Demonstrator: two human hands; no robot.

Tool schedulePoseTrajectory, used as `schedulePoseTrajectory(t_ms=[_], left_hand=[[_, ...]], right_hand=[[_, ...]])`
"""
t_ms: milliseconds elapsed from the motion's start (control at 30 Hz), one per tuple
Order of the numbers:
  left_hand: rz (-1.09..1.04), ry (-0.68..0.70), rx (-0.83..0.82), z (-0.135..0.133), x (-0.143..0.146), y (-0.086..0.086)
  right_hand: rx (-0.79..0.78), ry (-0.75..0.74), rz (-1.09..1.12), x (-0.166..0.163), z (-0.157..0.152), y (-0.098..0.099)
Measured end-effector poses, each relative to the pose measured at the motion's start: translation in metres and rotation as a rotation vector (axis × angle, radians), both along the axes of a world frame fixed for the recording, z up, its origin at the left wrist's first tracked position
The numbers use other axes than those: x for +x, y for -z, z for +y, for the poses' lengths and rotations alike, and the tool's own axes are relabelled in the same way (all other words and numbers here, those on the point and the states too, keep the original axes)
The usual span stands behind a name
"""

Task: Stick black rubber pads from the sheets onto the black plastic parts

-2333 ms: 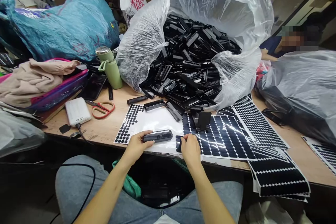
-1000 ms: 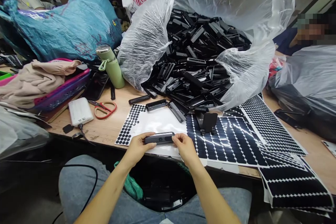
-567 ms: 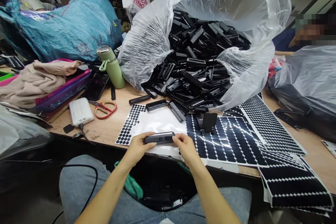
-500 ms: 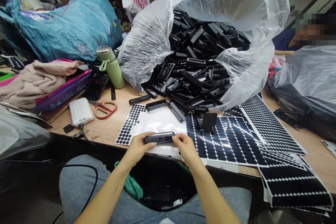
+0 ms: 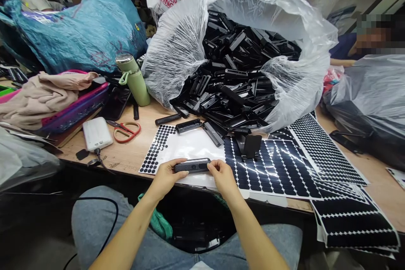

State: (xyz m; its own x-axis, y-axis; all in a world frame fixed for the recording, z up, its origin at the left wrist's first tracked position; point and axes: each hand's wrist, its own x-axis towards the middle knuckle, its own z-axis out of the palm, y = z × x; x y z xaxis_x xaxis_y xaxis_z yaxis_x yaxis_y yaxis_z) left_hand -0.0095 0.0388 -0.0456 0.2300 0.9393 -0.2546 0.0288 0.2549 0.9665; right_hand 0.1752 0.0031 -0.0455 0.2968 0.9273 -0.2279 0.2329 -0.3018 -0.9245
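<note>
Both hands are at the front of the white sheet (image 5: 186, 145), with one black part (image 5: 192, 166) stretched crosswise between them. Left hand (image 5: 166, 176): thumb and fingers are closed around the part's left end. Right hand (image 5: 222, 176): thumb and fingertips nearly meet, pinching the right end; whether anything thin sits under them is hidden. The part's patterned face is toward the wearer.

Behind the sheet, an open bag (image 5: 177, 42) spills a black heap (image 5: 234, 78) onto the desk (image 5: 126, 156). Left of the sheet lie scissors (image 5: 120, 126) and a power bank (image 5: 97, 134).
</note>
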Motion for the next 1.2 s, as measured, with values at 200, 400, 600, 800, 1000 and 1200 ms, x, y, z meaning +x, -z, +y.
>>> schedulePoseTrajectory(t_ms=[200,400,600,800,1000,1200], left_hand=[[0.005,0.012,0.005,-0.001,-0.001,0.000],[0.011,0.003,0.010,0.000,0.001,0.002],[-0.082,-0.041,-0.074,-0.011,-0.011,-0.007],[-0.065,-0.261,-0.115,-0.032,-0.060,-0.018],[-0.078,-0.315,-0.131,-0.038,-0.083,-0.015],[-0.087,-0.327,-0.141,-0.037,-0.085,-0.016]], right_hand=[[-0.009,-0.001,-0.062,-0.002,0.001,-0.005],[0.009,0.013,-0.095,-0.004,-0.003,-0.006],[0.087,-0.008,-0.221,-0.011,0.013,-0.016],[0.191,-0.483,-0.591,-0.088,0.091,-0.021],[0.133,-0.585,-0.692,-0.122,0.116,0.000],[0.125,-0.543,-0.691,-0.119,0.112,0.003]])
